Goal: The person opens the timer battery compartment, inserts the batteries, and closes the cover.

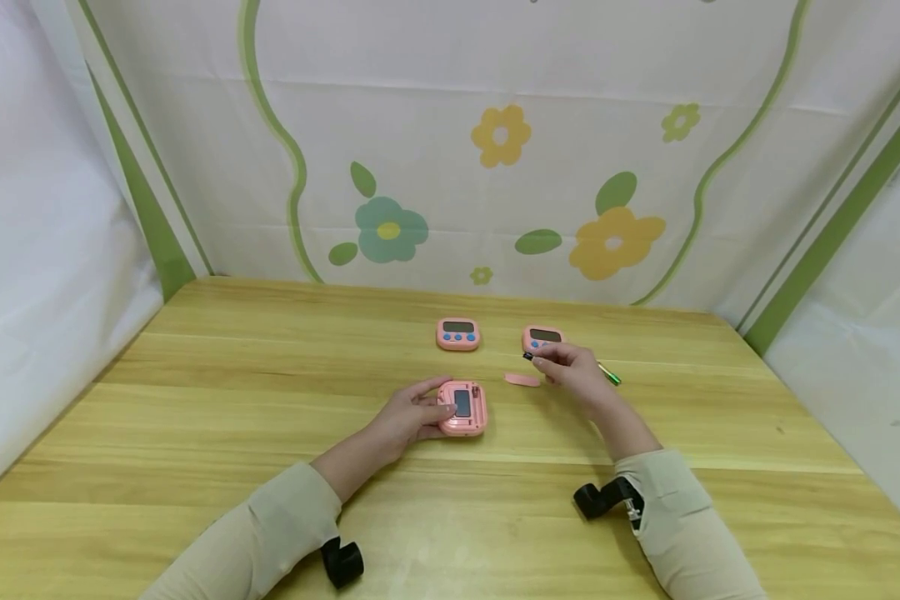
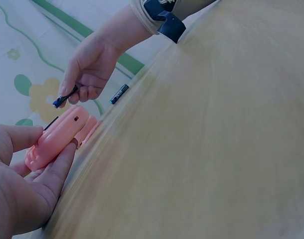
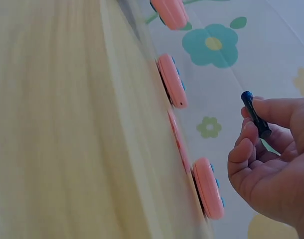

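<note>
Head view shows the left hand gripping a pink, rounded-square plastic device, thumb over the face with the grey rectangle and fingers behind; a long open slot runs along the side away from that hand. Ahead and to its right, the right hand pinches a small, dark, cylindrical battery between thumb and fingers, held above the wooden surface, apart from the device. Just right of the right hand lies a second cylindrical battery with a shiny green end; just left of its fingertips is a thin pink plastic strip. Beyond the left hand sits a pink rounded timer-like unit with blue buttons, and just beyond the right hand's fingers a matching pink unit, partly hidden.
</note>
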Motion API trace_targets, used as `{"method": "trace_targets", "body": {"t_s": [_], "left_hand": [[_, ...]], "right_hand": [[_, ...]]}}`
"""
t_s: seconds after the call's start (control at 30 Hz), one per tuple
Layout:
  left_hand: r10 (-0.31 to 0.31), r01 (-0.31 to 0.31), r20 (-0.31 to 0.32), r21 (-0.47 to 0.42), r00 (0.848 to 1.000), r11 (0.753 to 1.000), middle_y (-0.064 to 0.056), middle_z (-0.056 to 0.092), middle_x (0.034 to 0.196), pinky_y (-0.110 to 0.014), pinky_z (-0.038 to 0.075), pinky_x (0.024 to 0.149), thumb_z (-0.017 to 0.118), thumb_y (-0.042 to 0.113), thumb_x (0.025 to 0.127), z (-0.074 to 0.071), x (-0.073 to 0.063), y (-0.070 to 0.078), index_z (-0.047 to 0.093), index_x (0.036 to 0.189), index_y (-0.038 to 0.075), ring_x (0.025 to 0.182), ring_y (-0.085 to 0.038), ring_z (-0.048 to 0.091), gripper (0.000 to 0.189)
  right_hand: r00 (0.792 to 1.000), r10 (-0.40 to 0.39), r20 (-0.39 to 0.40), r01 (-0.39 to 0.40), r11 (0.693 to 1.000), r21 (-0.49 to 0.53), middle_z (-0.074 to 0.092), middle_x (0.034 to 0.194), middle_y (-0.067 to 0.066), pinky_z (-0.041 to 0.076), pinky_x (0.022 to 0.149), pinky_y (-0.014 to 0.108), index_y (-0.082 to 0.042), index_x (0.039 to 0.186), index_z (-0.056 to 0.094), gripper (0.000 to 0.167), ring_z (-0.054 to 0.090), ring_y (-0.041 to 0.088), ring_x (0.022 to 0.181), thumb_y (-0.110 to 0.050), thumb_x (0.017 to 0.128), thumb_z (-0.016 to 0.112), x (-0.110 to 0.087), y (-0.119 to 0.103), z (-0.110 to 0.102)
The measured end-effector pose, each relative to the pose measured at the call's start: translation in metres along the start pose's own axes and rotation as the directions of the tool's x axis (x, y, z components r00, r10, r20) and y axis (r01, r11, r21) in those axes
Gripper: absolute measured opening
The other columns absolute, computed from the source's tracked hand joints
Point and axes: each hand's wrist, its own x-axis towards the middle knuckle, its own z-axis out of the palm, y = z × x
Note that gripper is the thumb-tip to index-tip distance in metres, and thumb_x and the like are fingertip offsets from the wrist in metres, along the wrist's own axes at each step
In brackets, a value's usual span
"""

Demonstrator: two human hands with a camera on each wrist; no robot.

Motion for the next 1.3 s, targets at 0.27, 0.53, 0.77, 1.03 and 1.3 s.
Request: {"method": "trace_targets", "body": {"t_s": [0.27, 0.53, 0.77, 1.03, 1.3], "left_hand": [[-0.007, 0.007, -0.001, 0.005, 1.000, 1.000, -0.020, 0.051, 0.112, -0.035, 0.049, 0.073, 0.057, 0.003, 0.082, -0.001, -0.001, 0.001, 0.036, 0.131, 0.004, 0.087, -0.021, 0.057, 0.053], [-0.009, 0.009, -0.003, -0.001, 1.000, 1.000, -0.020, 0.050, 0.112, -0.035, 0.048, 0.074, 0.057, 0.002, 0.082, -0.001, -0.002, 0.002, 0.037, 0.130, 0.005, 0.088, -0.022, 0.056, 0.053], [-0.006, 0.006, -0.007, -0.001, 1.000, 1.000, -0.020, 0.051, 0.111, -0.035, 0.048, 0.074, 0.057, 0.002, 0.082, -0.002, -0.002, 0.001, 0.037, 0.130, 0.005, 0.087, -0.022, 0.056, 0.053], [0.008, -0.008, 0.009, -0.008, 1.000, 1.000, -0.021, 0.051, 0.111, -0.035, 0.048, 0.074, 0.056, 0.001, 0.082, -0.003, -0.003, 0.001, 0.036, 0.131, 0.004, 0.088, -0.023, 0.057, 0.053], [0.000, 0.000, 0.006, -0.012, 1.000, 1.000, -0.020, 0.051, 0.111, -0.035, 0.048, 0.074, 0.057, 0.002, 0.082, -0.003, -0.002, 0.001, 0.036, 0.131, 0.005, 0.088, -0.022, 0.056, 0.054]], "right_hand": [[0.999, 0.050, 0.013, -0.050, 0.999, -0.007, 0.047, 0.081, 0.007, 0.040, 0.056, 0.028, 0.006, 0.102, 0.058, 0.025, 0.040, 0.016, 0.063, -0.012, 0.084, 0.056, -0.002, -0.004, 0.011], [0.989, 0.139, 0.040, -0.143, 0.983, 0.119, 0.048, 0.094, 0.007, 0.037, 0.056, 0.027, 0.008, 0.106, 0.054, 0.029, 0.038, 0.012, 0.060, -0.010, 0.084, 0.056, -0.002, -0.003, 0.015], [0.986, 0.141, 0.084, -0.157, 0.960, 0.231, 0.049, 0.107, 0.013, 0.039, 0.056, 0.023, 0.013, 0.110, 0.050, 0.029, 0.046, 0.010, 0.063, -0.003, 0.086, 0.051, -0.002, -0.001, 0.017], [0.980, 0.121, 0.156, -0.168, 0.924, 0.344, 0.049, 0.099, 0.012, 0.046, 0.068, 0.024, 0.017, 0.115, 0.040, 0.031, 0.057, 0.021, 0.088, -0.003, 0.090, 0.042, -0.004, -0.002, 0.016], [0.977, 0.115, 0.180, -0.178, 0.905, 0.386, 0.052, 0.105, 0.020, 0.047, 0.075, 0.027, 0.016, 0.117, 0.035, 0.031, 0.056, 0.022, 0.091, 0.000, 0.091, 0.038, -0.004, -0.001, 0.016]]}}
